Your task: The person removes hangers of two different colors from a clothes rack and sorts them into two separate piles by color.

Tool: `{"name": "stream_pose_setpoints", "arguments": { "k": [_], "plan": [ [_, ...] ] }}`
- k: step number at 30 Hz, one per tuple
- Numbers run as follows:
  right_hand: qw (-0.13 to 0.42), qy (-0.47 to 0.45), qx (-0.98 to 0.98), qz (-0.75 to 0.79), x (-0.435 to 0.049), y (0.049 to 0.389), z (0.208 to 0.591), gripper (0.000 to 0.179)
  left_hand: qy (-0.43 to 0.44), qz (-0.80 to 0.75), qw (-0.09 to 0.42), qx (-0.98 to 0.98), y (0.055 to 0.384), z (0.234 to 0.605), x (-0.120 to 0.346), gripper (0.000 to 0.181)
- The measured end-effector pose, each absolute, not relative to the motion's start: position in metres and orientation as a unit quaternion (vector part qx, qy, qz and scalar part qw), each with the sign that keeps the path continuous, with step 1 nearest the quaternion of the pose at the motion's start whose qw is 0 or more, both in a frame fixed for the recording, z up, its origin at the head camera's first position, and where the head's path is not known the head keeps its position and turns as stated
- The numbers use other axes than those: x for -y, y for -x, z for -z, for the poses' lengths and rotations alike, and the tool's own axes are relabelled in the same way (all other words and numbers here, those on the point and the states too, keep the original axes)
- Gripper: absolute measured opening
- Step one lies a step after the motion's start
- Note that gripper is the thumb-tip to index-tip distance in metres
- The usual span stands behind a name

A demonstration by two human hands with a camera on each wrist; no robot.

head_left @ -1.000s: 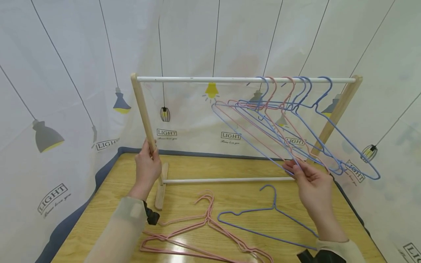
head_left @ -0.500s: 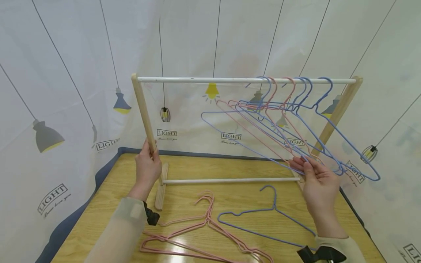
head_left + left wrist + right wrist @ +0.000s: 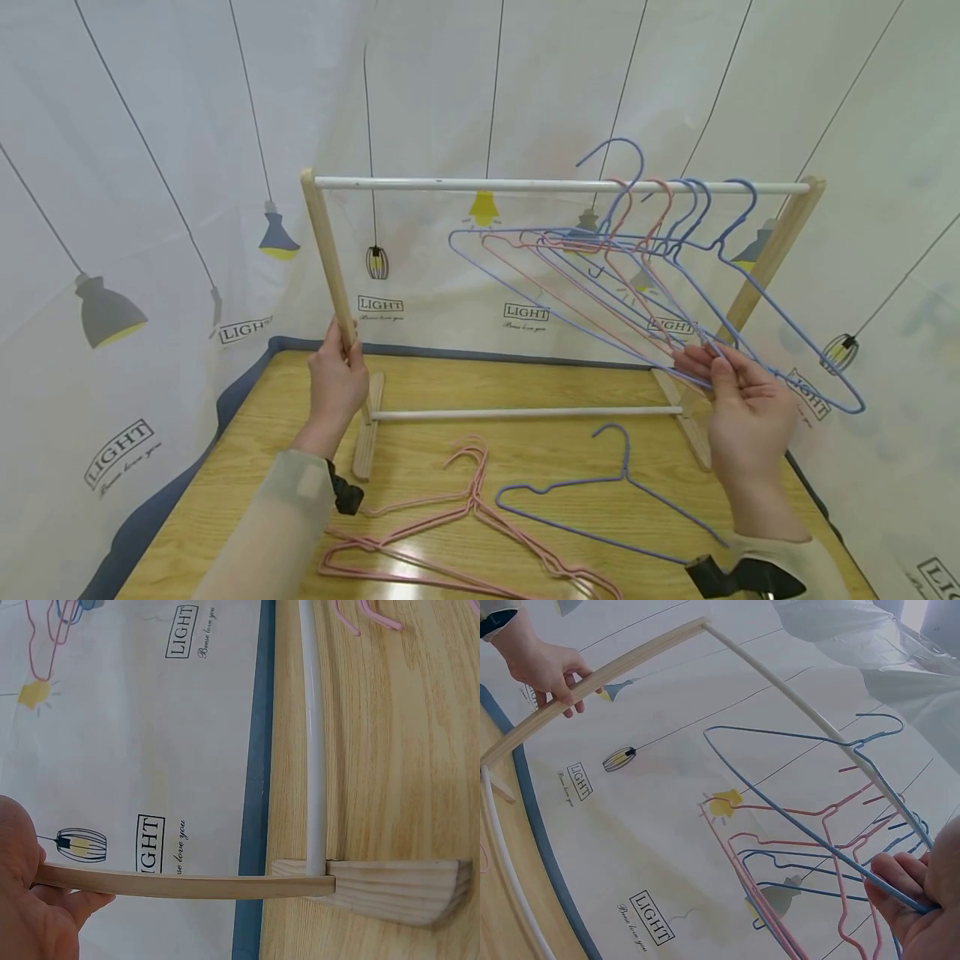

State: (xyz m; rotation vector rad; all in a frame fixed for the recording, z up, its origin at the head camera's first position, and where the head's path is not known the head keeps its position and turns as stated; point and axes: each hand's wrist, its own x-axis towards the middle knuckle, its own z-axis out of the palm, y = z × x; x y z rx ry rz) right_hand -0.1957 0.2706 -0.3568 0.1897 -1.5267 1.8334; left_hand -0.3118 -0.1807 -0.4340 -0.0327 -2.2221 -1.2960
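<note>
In the head view my right hand (image 3: 753,412) pinches the lower right corner of a blue wire hanger (image 3: 617,140). That hanger's hook stands above the white top rail (image 3: 450,184), with its tip clear of it. The right wrist view shows the same hanger (image 3: 810,832) running into my curled fingers. My left hand (image 3: 337,379) grips the left wooden post (image 3: 324,242) of the clothes rack about midway up. Several pink and blue hangers (image 3: 750,200) hang on the right half of the rail, overlapping behind the held one.
On the wooden table (image 3: 247,467) lie several stacked pink hangers (image 3: 474,498) and one blue hanger (image 3: 627,454), in front of the rack's lower bar (image 3: 525,413). The right post (image 3: 780,242) stands beside the hanging hangers. A printed cloth (image 3: 420,100) encloses the back and sides.
My right hand has moved right and slightly up with the blue hanger. Its hook has risen from the rail to above it. The left hand has stayed on the post.
</note>
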Motion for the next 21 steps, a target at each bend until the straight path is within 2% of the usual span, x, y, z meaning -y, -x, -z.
{"name": "stream_pose_setpoints", "arguments": {
  "k": [13, 21],
  "plan": [
    [0.368, -0.117, 0.553, -0.738, -0.276, 0.173, 0.354, 0.03, 0.01, 0.482, 0.278, 0.831, 0.313, 0.435, 0.18, 0.04],
    [0.334, -0.092, 0.573, -0.742, -0.277, 0.16, 0.365, 0.03, 0.007, 0.482, 0.281, 0.829, 0.312, 0.435, 0.179, 0.038]
  ]
}}
